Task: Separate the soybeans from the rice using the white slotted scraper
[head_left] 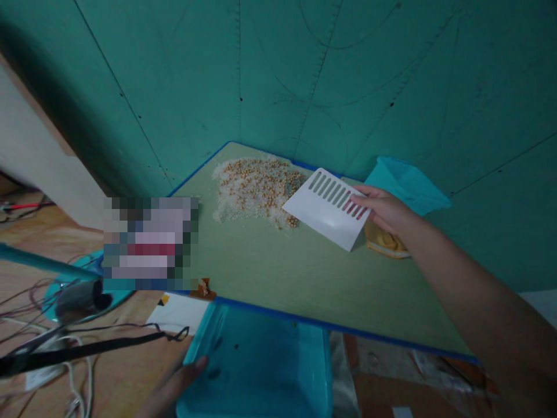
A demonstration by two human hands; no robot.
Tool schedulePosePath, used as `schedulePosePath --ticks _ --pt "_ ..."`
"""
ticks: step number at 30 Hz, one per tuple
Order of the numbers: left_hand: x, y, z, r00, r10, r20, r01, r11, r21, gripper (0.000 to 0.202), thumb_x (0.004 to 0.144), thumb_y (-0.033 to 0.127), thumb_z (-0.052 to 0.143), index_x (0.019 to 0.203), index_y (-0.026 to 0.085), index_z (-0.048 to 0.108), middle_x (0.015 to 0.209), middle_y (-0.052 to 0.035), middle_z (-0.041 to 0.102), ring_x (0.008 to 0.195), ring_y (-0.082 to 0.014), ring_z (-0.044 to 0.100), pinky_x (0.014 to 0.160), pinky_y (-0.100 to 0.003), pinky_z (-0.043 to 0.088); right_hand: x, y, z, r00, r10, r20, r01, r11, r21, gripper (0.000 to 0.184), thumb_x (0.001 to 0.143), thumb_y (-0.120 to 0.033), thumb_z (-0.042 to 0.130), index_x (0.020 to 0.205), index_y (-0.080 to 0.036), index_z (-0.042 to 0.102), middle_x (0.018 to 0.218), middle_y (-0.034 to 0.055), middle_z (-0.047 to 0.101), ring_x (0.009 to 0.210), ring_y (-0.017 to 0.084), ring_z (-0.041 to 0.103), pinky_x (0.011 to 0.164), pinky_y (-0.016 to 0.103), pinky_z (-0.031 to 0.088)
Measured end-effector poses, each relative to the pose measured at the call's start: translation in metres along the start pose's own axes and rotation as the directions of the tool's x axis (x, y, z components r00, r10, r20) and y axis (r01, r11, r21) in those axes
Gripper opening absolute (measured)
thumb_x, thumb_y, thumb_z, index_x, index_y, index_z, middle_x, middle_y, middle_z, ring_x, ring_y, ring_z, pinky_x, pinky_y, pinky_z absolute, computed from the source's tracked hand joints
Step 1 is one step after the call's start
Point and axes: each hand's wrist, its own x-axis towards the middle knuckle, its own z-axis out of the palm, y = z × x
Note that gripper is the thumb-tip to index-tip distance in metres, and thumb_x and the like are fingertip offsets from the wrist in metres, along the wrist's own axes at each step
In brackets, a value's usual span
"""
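Observation:
My right hand (383, 210) grips the slotted top edge of a white plastic scraper (327, 210), fingers closed on it. The scraper's lower edge rests on the green board (282, 273), right beside a heap of tan beans mixed with white grains (256, 188) at the board's far corner. My left hand (174, 389) holds the left rim of a teal plastic tray (261, 363) just below the board's near blue edge; only its thumb and part of the palm show.
Teal walls enclose the board's far corner. A teal cloth (407, 183) and a yellow object (385, 241) lie behind my right hand. A blurred-out packet (150, 244) sits at the board's left. Cables (52, 342) and a black strap (78, 351) cover the wooden surface at left.

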Motion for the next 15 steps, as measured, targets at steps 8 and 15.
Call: schedulePosePath --ticks 8,15 --pt "0.014 -0.002 -0.013 1.0 -0.012 0.023 0.011 1.0 0.025 0.059 0.059 0.029 0.073 0.115 0.014 0.06 0.085 -0.0078 0.075 0.099 -0.037 0.058 0.083 -0.044 0.049 0.025 -0.005 -0.008 0.998 -0.039 -0.056 0.045 0.994 0.099 0.019 0.066 -0.023 0.067 0.082 -0.021 0.059 0.077 0.0002 0.064 0.068 0.014 0.06 0.07 0.032 0.048" --pt "0.029 -0.007 -0.015 0.993 0.101 -0.063 -0.098 0.994 0.051 0.08 0.049 0.022 0.079 0.124 0.02 0.051 0.091 -0.005 0.074 0.113 -0.0334 0.047 0.083 -0.036 0.049 0.07 -0.02 0.014 0.94 -0.298 -0.167 0.318 0.941 0.111 0.028 0.066 -0.041 0.064 0.083 -0.024 0.049 0.092 0.0025 0.062 0.092 0.02 0.057 0.073 0.035 0.047"
